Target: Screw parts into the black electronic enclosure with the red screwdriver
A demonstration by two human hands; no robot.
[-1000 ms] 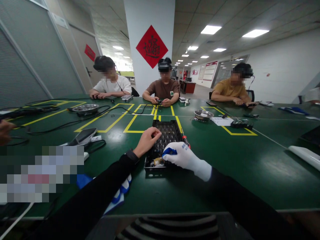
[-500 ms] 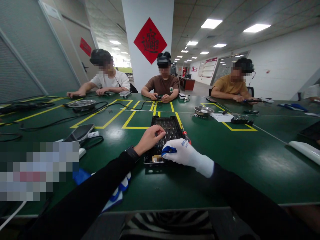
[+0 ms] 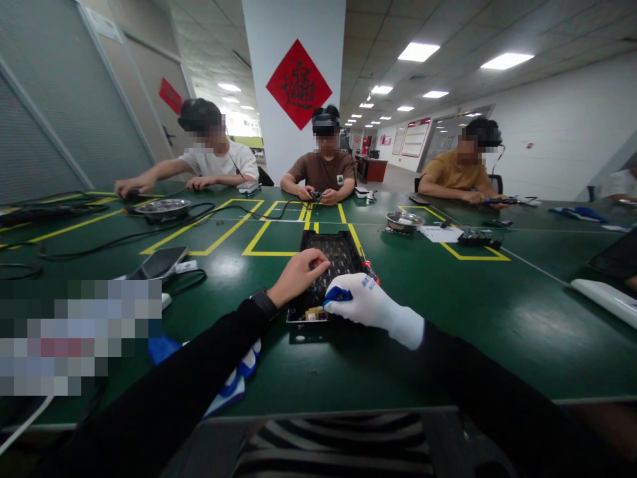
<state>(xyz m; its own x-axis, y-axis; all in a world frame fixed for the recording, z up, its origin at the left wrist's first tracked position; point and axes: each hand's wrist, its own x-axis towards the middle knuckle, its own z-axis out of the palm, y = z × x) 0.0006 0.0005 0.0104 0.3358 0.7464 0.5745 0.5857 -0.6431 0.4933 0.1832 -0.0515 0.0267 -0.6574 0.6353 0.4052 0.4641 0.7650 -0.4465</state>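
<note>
A black open-topped casing (image 3: 304, 240), with rows of small light pieces inside, lies lengthwise in front of me. My bare left hand (image 3: 301, 271) is over its left side, fingers curled and thumb near the fingertips; any held object is hidden. My right hand (image 3: 361, 297), in a white glove with blue fingertips, is closed in a pinch over the casing's near right corner. Whatever sits in that pinch does not show. Just left of the gloved fingertips, a small yellowish component (image 3: 315, 314) is inside the near end. A red-handled screwdriver (image 3: 369, 269) lies along the casing's right side.
A blue-and-white glove (image 3: 233, 385) lies beneath my left forearm. Left on the green table (image 3: 472, 332) are a dark flat device (image 3: 158, 264) and cables. Metal bowls (image 3: 164, 210) (image 3: 405, 221) stand farther back. Several people sit opposite, hands on small parts.
The yellowish component is tilted slightly more at the casing's near end. My right hand has shifted slightly; my left stays nearly still. The person at far left has reached farther left.
</note>
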